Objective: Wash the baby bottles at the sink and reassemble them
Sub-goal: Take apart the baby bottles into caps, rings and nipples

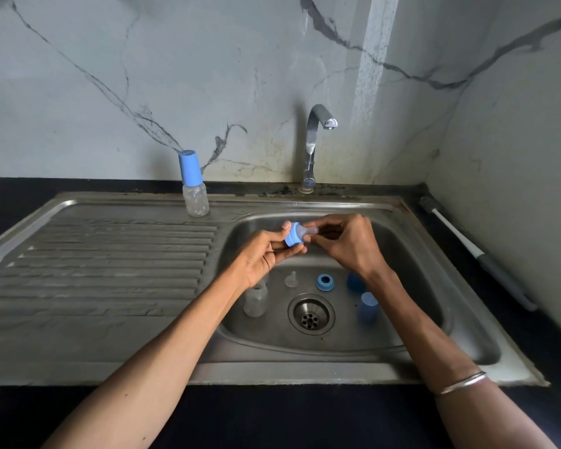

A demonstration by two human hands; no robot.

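One capped bottle (193, 186) stood finished; the left hand (266, 254) gripped a blue collar (292, 235), the right hand's (347, 243) fingers pinched its teat (309, 232); loose parts waited in the sink (418, 254).

The back wall (175, 76) is showing pale marble-look tiles with dark grey veins running across them. A second wall (515, 157) is meeting it at the right, forming a corner. A bright band of light (374, 59) is falling down the back wall, above the tap. Dirty brownish stains are sitting low on the wall, around the foot of the chrome tap (313, 147). A black table (272, 416) is carrying a steel sink unit (110, 335), with a ribbed draining board on the left. The whole place is looking rather dim and grey.
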